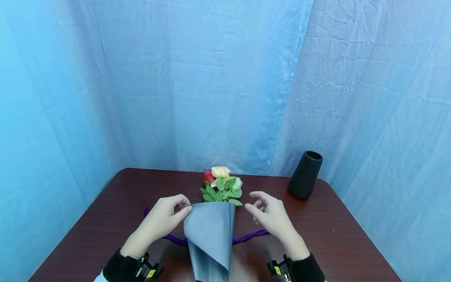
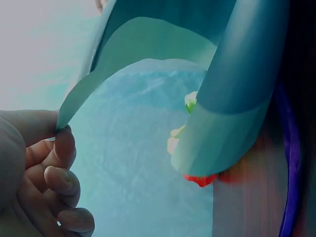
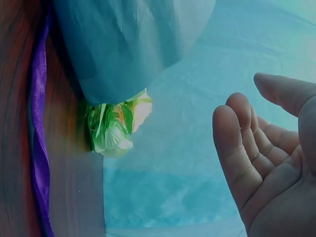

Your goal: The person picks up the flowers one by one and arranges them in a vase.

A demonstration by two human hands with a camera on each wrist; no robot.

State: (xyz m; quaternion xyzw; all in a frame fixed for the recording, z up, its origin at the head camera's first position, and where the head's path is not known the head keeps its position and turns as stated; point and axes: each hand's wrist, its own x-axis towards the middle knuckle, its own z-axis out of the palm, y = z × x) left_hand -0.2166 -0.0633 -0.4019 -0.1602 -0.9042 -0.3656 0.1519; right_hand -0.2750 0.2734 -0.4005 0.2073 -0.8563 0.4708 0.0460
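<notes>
A blue-grey sheet of wrapping paper (image 1: 210, 231) is rolled into a cone around a bunch of flowers (image 1: 222, 184), with red, cream and pale green-white blooms and green leaves showing past its far edge. My left hand (image 1: 165, 213) pinches the paper's upper left corner between thumb and index finger; the left wrist view shows that edge lifted in a curve. To the right of the bouquet my right hand (image 1: 269, 213) hovers apart from the paper, fingers loosely bent, holding nothing. A purple ribbon (image 1: 250, 236) runs crosswise beneath the wrapped bunch. The stems are hidden inside the paper.
A black vase (image 1: 305, 175) stands at the back right of the dark brown wooden table (image 1: 334, 235). Light blue curtains (image 1: 218, 86) hang behind the table and along both sides.
</notes>
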